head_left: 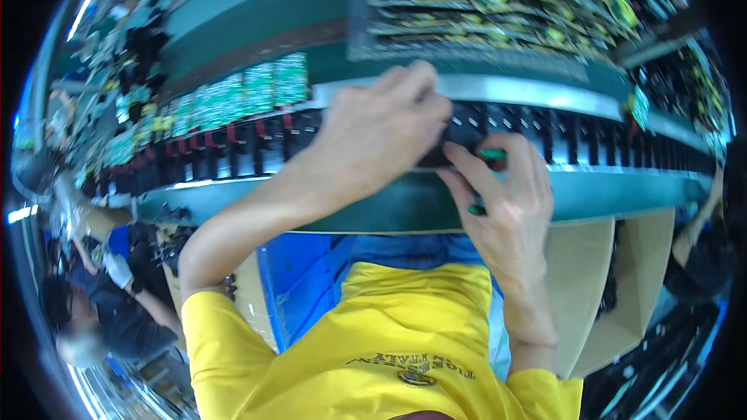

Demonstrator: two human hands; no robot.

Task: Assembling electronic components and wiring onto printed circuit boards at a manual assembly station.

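My left hand (pixel 385 128) reaches across a long row of black parts (pixel 537 128), its fingers curled down at the row. What its fingertips hold, if anything, is hidden. Close beside it, my right hand (pixel 510 194) is closed around a slim green object (pixel 490 154). Bits of green show above its fingers and by the palm; the kind of object cannot be made out. The thumb and forefinger of that hand point at a dark part between the two hands. Motion blurs the fingertips somewhat.
Green circuit boards (pixel 276 82) stand along the row at left, with red pieces below them. A rack of yellow-and-black components (pixel 498 0) fills the far side. Blue bins (pixel 299 280) and cardboard boxes (pixel 580 280) sit below the bench edge. Other people work at both sides.
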